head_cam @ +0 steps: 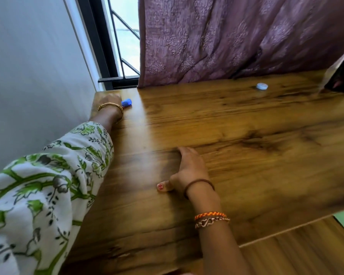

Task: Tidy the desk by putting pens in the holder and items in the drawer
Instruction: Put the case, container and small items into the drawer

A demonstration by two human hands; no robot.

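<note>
Head view: left hand [109, 101] fingers unclear beside blue object [126, 102] at desk [246, 155] corner; right hand [189, 171] fingers flat.

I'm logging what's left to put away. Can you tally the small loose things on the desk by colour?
Blue: 1, a small blue thing at the far left corner, by the left hand.
Pale blue and white: 1, a round cap near the curtain.
Total: 2.
The dark object at the right edge is cut off, so it is not counted.
</note>
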